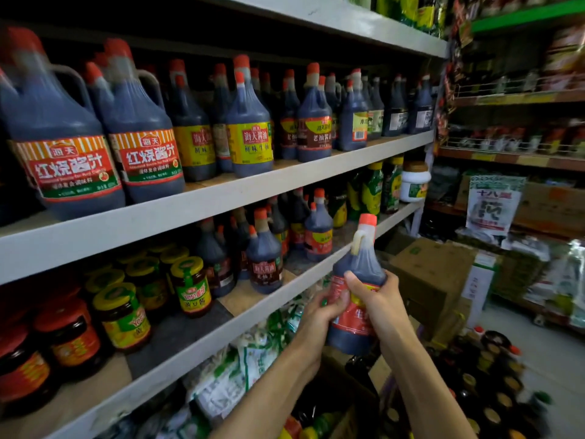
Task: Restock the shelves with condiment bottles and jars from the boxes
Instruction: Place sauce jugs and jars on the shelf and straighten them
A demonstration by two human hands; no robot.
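Note:
Both my hands hold one dark soy sauce bottle [359, 267] with an orange cap, a pale handle and a red label. It is upright in the air, in front of the edge of the lower shelf [202, 340]. My left hand [319, 312] grips its left side low down. My right hand [378, 296] wraps round its front and right side. On that shelf stand similar small sauce bottles [265, 264] and yellow-lidded jars [190, 285]. A bare stretch of shelf lies in front of the small bottles. Below my arms an open box [357, 394] holds more bottles.
The upper shelf [221, 188] is packed with large dark sauce jugs [142, 131]. Closed cardboard boxes [433, 280] stand on the floor to the right, with several dark bottles [493, 375] beside them. Bagged goods [250, 356] fill the bottom shelf. More racks stand at the far right.

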